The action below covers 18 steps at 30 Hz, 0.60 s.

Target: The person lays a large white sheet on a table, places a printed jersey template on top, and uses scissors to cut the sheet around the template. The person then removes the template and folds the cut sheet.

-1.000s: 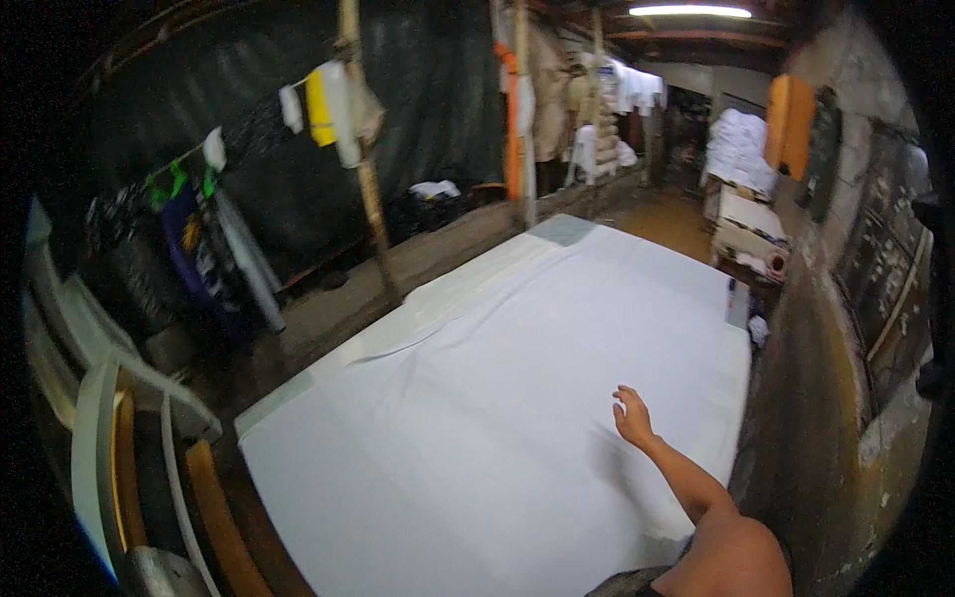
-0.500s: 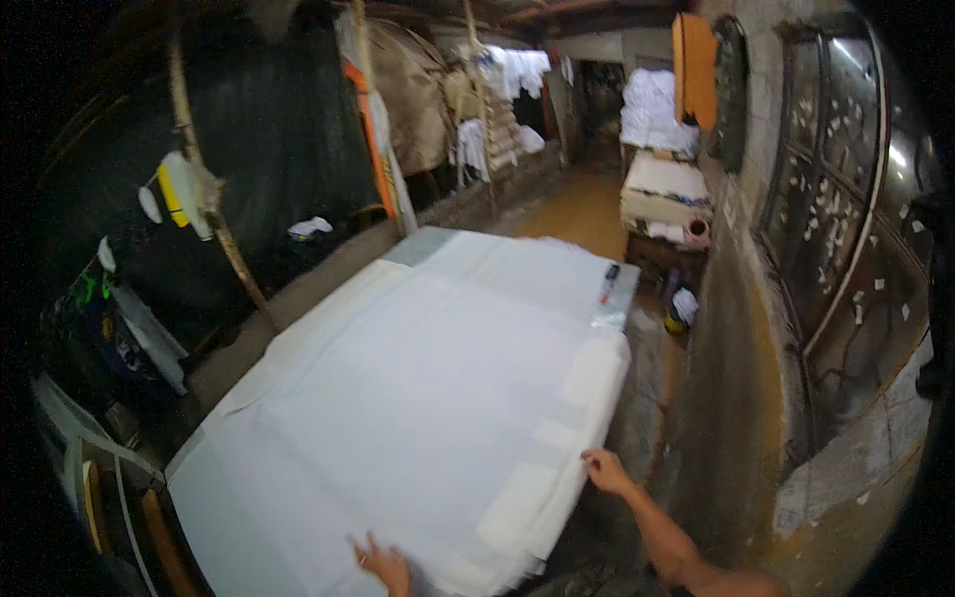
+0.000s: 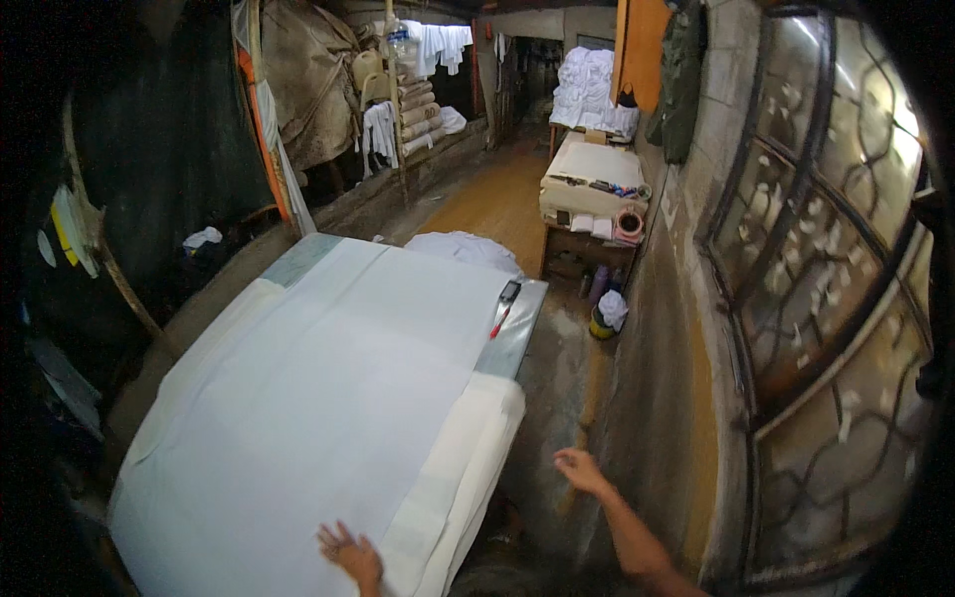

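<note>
A wide white cloth (image 3: 288, 388) is spread over a large table, with folds along its left side. My left hand (image 3: 348, 552) is at the near part of the cloth, fingers spread, holding nothing. Past the table's right side, my right hand (image 3: 580, 469) hangs over the floor with fingers loosely bent and nothing visible in them. Cream fabric (image 3: 463, 438) drapes over the right edge between that hand and the cloth. At the far right corner lie a black and red marker-like tool (image 3: 505, 306) and a bare grey strip of tabletop (image 3: 527, 316).
White fabric (image 3: 463, 249) is heaped beyond the table's far edge. A bench with a cream padded top (image 3: 594, 164) stands farther back, piled white cloth (image 3: 587, 88) behind it. A small bucket (image 3: 602, 326) sits on the floor. A metal-framed window (image 3: 826, 219) lines the right wall.
My view has swung to the right, so the table appears farther left. My right hand has come away from the cloth's right edge. My left hand stays at the near part, fingers spread.
</note>
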Available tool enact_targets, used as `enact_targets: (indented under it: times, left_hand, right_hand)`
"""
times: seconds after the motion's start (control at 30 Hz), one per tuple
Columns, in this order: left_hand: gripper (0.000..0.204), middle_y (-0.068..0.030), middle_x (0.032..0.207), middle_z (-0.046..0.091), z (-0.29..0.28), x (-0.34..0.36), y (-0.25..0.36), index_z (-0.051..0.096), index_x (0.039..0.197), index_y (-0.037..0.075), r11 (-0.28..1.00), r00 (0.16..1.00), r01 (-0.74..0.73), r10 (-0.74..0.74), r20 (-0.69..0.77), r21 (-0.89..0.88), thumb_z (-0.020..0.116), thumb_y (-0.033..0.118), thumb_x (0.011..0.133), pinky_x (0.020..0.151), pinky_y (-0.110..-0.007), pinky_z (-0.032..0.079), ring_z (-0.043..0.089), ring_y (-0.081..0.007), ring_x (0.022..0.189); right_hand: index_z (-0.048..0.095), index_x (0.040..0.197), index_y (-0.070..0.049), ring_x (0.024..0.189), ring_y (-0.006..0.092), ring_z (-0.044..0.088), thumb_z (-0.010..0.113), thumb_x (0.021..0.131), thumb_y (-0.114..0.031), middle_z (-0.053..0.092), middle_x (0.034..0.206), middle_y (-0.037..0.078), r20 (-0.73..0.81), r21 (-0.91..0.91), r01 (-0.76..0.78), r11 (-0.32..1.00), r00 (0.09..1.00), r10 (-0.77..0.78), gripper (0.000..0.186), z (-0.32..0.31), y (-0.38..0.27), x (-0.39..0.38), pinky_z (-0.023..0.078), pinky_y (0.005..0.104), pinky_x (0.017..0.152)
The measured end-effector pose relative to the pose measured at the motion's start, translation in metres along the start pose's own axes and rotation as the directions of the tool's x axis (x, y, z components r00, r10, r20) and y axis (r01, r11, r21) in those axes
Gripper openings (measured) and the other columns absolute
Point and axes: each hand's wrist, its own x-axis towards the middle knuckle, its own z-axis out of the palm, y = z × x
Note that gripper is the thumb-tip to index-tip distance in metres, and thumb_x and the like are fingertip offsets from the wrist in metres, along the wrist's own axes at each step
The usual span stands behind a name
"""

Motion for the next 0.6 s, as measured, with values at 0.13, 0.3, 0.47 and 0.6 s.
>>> enact_targets:
  times: [0.13,0.3,0.47,0.6]
  left_hand:
    - [0.065,-0.0257,0.152,0.013,-0.009,0.011,0.016,0.03,0.144,0.006,0.993,0.998,-0.04,0.033,0.06,0.114,0.048,0.037,0.09,0.109,-0.061,0.007,0.005,-0.0451,0.14]
    - [0.067,-0.0239,0.153,0.005,-0.018,0.032,0.038,0.024,0.146,0.005,0.975,0.954,0.081,-0.135,0.267,0.206,0.045,0.038,0.091,0.109,-0.06,0.005,0.001,-0.0443,0.14]
    - [0.065,-0.0229,0.153,0.008,-0.006,0.077,0.038,0.03,0.143,0.005,0.823,0.737,0.236,-0.498,0.456,0.517,0.042,0.043,0.091,0.107,-0.065,0.011,0.004,-0.0409,0.141]
    - [0.066,-0.0225,0.149,0.025,0.057,0.125,0.089,0.036,0.139,0.006,0.562,0.784,0.478,-0.62,-0.04,0.675,0.045,0.047,0.088,0.101,-0.069,0.022,0.022,-0.0405,0.137]
  right_hand:
    - [0.062,0.112,-0.003,0.099,0.0259,0.063,0.06,0.09,-0.025,0.065,0.107,0.013,0.155,-0.075,0.01,0.997,0.988,0.002,0.031,-0.037,0.007,0.114,0.049,0.0376,0.083]
    - [0.062,0.112,-0.003,0.1,0.0271,0.063,0.059,0.09,-0.024,0.065,0.108,0.016,0.353,-0.294,0.052,0.955,0.934,0.058,0.031,-0.101,0.036,0.256,0.048,0.0385,0.085]
    - [0.063,0.109,0.0,0.095,0.0261,0.064,0.057,0.09,-0.022,0.066,0.102,0.015,0.129,-0.339,-0.224,0.914,0.951,0.281,0.029,-0.181,0.117,0.354,0.049,0.0376,0.083]
    - [0.065,0.104,0.0,0.08,0.0188,0.062,0.057,0.09,-0.022,0.066,0.09,0.011,0.179,-0.224,-0.449,0.865,0.854,0.489,0.027,-0.232,0.213,0.414,0.05,0.0353,0.075]
